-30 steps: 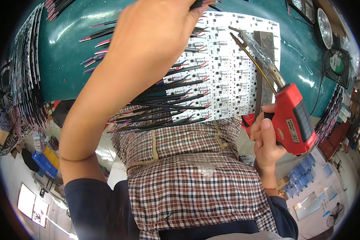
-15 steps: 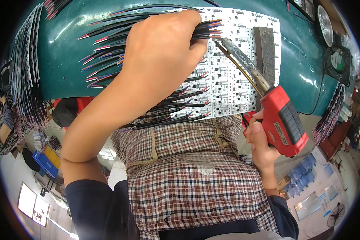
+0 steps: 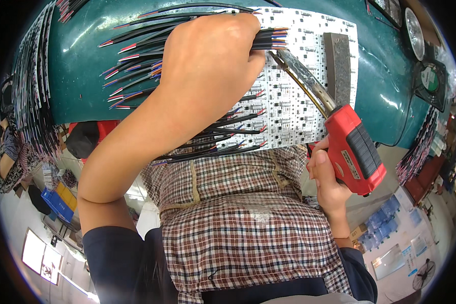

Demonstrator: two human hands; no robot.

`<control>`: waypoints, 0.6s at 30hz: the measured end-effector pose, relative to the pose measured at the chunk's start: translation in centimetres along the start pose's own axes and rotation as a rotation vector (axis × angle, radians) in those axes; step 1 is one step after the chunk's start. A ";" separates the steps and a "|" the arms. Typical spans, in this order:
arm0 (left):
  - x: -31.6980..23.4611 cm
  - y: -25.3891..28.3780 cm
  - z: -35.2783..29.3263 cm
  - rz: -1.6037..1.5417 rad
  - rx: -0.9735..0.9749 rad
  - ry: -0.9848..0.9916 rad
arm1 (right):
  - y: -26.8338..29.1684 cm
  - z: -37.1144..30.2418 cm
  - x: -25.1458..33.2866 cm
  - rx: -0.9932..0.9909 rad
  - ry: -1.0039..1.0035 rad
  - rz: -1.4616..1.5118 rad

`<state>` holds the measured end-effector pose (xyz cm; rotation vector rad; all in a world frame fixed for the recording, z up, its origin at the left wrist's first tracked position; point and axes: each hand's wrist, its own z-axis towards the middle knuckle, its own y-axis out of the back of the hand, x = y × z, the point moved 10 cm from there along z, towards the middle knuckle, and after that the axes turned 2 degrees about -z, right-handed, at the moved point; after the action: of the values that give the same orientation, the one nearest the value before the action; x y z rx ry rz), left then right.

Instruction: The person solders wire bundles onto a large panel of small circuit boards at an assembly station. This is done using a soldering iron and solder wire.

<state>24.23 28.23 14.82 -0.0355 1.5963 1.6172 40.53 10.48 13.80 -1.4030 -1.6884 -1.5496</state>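
My left hand (image 3: pixel 207 66) is closed round a small bundle of black cables (image 3: pixel 271 41), whose ends with red, blue and white wires stick out to the right past my fingers. My right hand (image 3: pixel 330 185) grips a red soldering gun (image 3: pixel 357 152) with a dark ribbed panel on its body. Its long metal barrel and thin brass-coloured tube slant up and left, with the tip just below the cable ends. Under both lies a white panel of circuit boards (image 3: pixel 294 116). Other black cables (image 3: pixel 238 117) meet the panel along its left part.
A dark grey bar (image 3: pixel 338 71) lies on the panel's right side, over the green tabletop (image 3: pixel 382 76). At the right edge stand a small fan (image 3: pixel 428 81) and a round metal dish (image 3: pixel 413 33). More cable bundles (image 3: pixel 33 91) hang at the left.
My left hand has shifted slightly right with the cables, whose ends reach further over the panel. The soldering gun has moved a little left and up in my right hand.
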 end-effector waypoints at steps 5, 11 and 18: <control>-0.2 0.1 0.0 0.019 -0.020 -0.038 | 0.1 0.1 0.5 0.018 0.040 -0.044; -0.1 0.0 0.2 0.018 -0.003 -0.042 | 0.7 -0.5 0.0 -0.039 -0.007 -0.030; 0.9 0.0 1.3 -0.112 0.274 0.135 | 0.2 -0.1 0.3 0.019 0.053 0.000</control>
<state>24.29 29.75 14.55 -0.0891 1.8733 1.3239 40.56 10.47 14.12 -1.3412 -1.6674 -1.5528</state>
